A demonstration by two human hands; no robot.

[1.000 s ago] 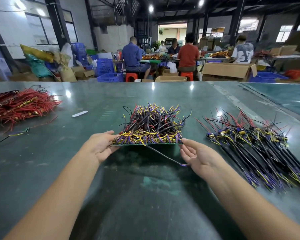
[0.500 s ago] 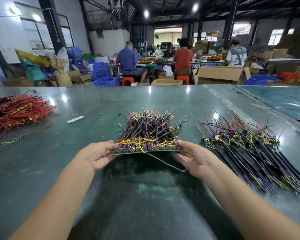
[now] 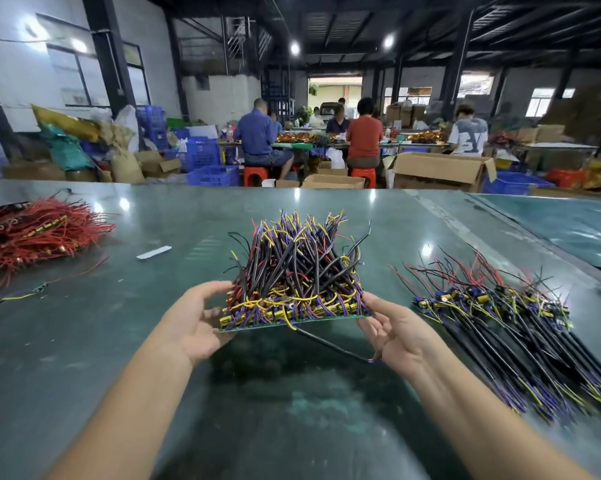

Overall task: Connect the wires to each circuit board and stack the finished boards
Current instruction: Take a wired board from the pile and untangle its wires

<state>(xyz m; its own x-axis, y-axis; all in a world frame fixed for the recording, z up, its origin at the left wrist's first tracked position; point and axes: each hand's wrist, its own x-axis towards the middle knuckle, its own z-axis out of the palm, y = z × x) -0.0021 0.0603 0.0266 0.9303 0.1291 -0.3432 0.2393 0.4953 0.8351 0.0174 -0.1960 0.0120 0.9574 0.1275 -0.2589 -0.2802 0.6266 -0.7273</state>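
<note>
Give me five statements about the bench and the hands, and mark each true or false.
1. Both hands, left and right, hold the wired board by its side edges. True.
2. The board lies flat on the table. False: it is lifted above it.
3. The red wire pile is on the person's left. True.
4. The loose harness pile sits left of the board. False: it lies to the right.
5. A black wire hangs below the board. True.
</note>
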